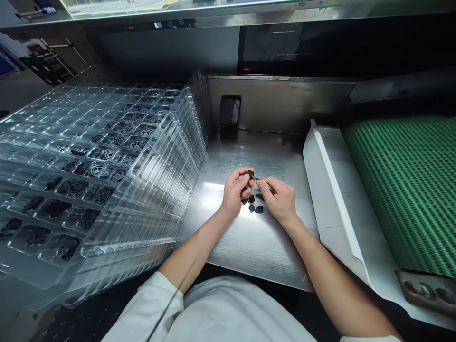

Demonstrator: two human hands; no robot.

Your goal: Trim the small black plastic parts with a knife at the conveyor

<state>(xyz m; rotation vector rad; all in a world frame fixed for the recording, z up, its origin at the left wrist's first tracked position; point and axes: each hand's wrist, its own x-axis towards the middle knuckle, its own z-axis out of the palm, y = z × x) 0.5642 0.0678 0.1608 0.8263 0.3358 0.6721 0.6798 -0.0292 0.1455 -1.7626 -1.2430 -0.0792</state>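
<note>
Over the metal worktop [231, 242], my left hand [235, 192] pinches a small black part [251, 175] between thumb and fingers. My right hand [280, 197] is closed around a thin, slender tool [257, 179] whose dark tip meets the black part. What kind of tool it is, I cannot make out, since the fingers hide most of it. Just below and between both hands lie several similar small black parts [252, 208], loose on the metal.
On the left rises a tall stack of clear plastic trays [171, 156] with black round parts in the pockets. A dark phone-like object [230, 116] leans on the back wall. To the right are a white guard panel [326, 190] and a green conveyor belt [409, 180].
</note>
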